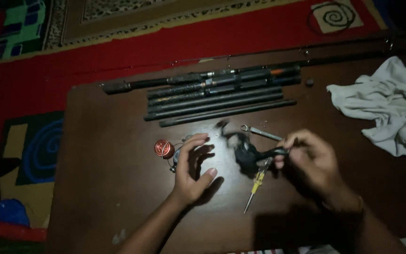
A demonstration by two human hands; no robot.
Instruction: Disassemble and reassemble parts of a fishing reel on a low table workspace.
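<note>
Reel body, black, mid-frame, pinched by its stem in right hand, raised off table for access; left hand open, fingers spread, empty, beside red spool; yellow screwdriver parked below; rod sections lined up above; white cloth far right; bare wood lower left.

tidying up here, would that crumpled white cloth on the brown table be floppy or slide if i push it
The crumpled white cloth likely hangs limp when lifted, since it lies in soft folds. Pushed, it would probably bunch up rather than slide whole across the brown table. It cannot roll.
</note>
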